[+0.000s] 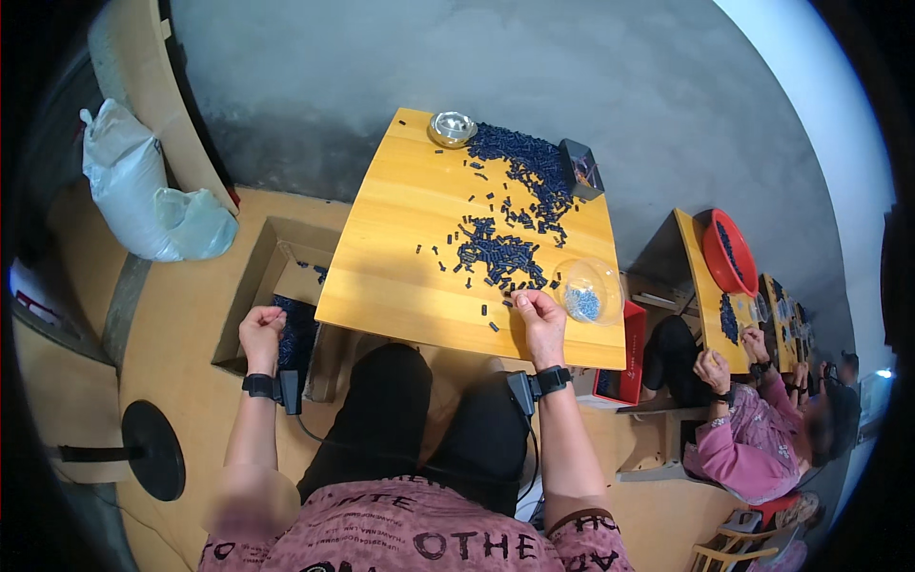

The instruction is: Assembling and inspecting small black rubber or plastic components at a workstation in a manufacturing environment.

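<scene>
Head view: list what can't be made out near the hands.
All in the head view:
Right hand: anything pinched is too small to tell.
Left hand: its curl hides anything within.
Cardboard box: left hand and table hide part of its inside.
Light-blue pieces in the clear bowl: too small to tell their shape.

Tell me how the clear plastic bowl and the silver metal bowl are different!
The clear plastic bowl is see-through, but the silver metal bowl is shiny.
The clear plastic bowl is near the right hand; the silver metal bowl is by the table's far edge.
The clear plastic bowl looks wider than the silver metal bowl.
Both are round and sit on the wooden table.
</scene>
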The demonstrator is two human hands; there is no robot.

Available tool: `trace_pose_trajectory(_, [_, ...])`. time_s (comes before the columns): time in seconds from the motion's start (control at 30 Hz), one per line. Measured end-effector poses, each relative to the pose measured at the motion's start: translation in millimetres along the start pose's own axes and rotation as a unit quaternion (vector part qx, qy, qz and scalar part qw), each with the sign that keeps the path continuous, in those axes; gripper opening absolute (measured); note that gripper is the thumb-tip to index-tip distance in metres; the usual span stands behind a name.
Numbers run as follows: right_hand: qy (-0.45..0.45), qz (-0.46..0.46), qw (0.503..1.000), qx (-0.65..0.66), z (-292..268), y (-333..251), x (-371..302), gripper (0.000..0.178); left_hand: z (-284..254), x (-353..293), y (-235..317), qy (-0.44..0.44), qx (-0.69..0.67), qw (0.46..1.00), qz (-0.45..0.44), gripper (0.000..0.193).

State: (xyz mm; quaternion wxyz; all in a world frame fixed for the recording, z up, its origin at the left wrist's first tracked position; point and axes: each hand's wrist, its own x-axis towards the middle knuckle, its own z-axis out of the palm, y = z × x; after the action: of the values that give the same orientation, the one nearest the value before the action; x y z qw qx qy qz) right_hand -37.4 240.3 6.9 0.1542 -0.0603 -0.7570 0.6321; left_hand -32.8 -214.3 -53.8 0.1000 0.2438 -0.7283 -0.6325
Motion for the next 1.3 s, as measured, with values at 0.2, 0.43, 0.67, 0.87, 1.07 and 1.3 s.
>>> trace_pose_trajectory(0.2, [0.032,-0.002,0.998,0.063,-9.9,3.2,-6.6,0.013,-10.6,17.5,-47.2,0.025,0.086,0.995,0.055,0.029])
trace_pose_trajectory(0.43, [0.028,-0.112,0.982,-0.149,-15.2,-18.1,-27.2,0.008,65.1,-43.1,78.6,-0.01,0.182,0.928,0.324,0.03])
trace_pose_trajectory(0.67, [0.033,-0.154,0.973,-0.171,-7.7,-18.0,-27.7,0.009,153.5,-38.5,85.7,-0.138,0.152,0.921,0.331,0.04])
trace_pose_trajectory(0.87, [0.037,-0.115,0.984,-0.133,-9.8,-11.7,-26.5,0.009,209.9,-31.6,72.9,-0.155,0.237,0.873,0.397,0.066])
trace_pose_trajectory(1.07, [0.028,-0.133,0.979,-0.151,-2.7,-16.7,-28.8,0.007,244.5,-82.8,115.4,-0.135,0.357,0.863,0.332,0.084])
trace_pose_trajectory(1.3, [0.021,-0.183,0.965,-0.184,-2.8,-31.0,-27.1,0.01,237.2,-50.3,102.8,-0.135,0.38,0.865,0.3,0.082])
